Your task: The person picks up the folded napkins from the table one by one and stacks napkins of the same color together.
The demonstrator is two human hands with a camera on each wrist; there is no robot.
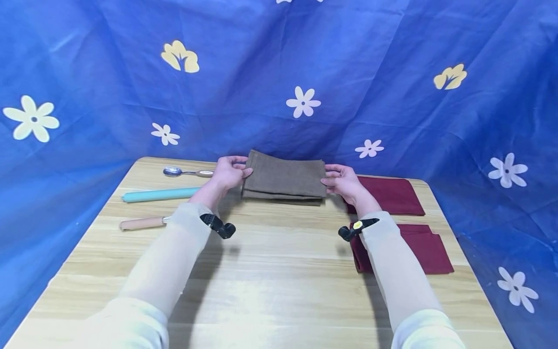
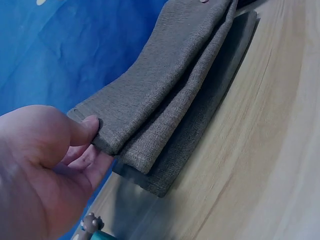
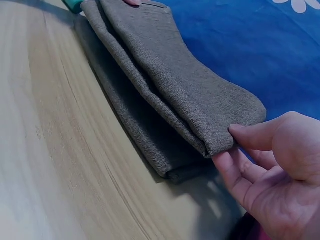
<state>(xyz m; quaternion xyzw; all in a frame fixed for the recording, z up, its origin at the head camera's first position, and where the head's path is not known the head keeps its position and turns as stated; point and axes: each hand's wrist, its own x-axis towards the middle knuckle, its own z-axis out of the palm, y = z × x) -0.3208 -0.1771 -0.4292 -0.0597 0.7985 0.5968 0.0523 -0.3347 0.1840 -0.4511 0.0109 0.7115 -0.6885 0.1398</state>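
A folded grey-brown cloth (image 1: 285, 175) is raised at the far side of the table, stretched between two hands. My left hand (image 1: 228, 173) pinches its left end, thumb on top and fingers underneath. At the opposite end, my right hand (image 1: 345, 183) pinches the corner the same way. Both wrist views show the held cloth's folded layers parting slightly along the near edge. Beneath it, a second folded grey-brown cloth (image 3: 131, 127) lies flat on the wooden table (image 1: 279, 271), mostly hidden by the upper one.
Left of the cloths lie a spoon (image 1: 173, 171), a teal rod (image 1: 161, 195) and a utensil with a wooden handle (image 1: 143, 223), partly behind the left arm. Two folded dark red cloths (image 1: 392, 194) lie on the right, partly under the right arm. A blue flowered curtain (image 1: 244, 97) borders the table.
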